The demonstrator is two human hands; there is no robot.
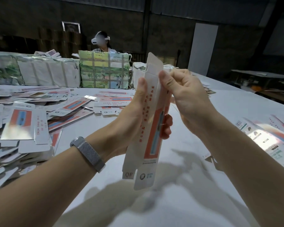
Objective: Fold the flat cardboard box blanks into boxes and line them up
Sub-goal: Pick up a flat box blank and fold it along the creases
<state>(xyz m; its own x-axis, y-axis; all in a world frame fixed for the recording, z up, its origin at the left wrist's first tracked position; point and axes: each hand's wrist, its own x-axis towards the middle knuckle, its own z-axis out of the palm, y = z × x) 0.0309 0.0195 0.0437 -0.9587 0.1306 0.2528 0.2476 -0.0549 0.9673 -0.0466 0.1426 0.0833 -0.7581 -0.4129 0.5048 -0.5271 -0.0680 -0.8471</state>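
A: Two hands, one blank: which step?

B: Opening it. Loose flat blanks (39, 110) cover the table's (220, 112) left side; left hand (131, 115) grips the box blank (152, 128) upright above the middle; right hand (185, 94) pinches its upper edge.

A: Next?

B: Probably squaring the tube, then tucking flaps.

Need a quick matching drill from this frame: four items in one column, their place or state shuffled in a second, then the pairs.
Items:
1. box blank
2. pile of flat blanks
3. wrapped bundles
4. wristband

Places or states:
A. stacked along the far side of the table
B. on the left wrist
C. held upright between both hands, left hand and right hand
D. spread loose on the table at the left

Pairs: 1-C, 2-D, 3-A, 4-B
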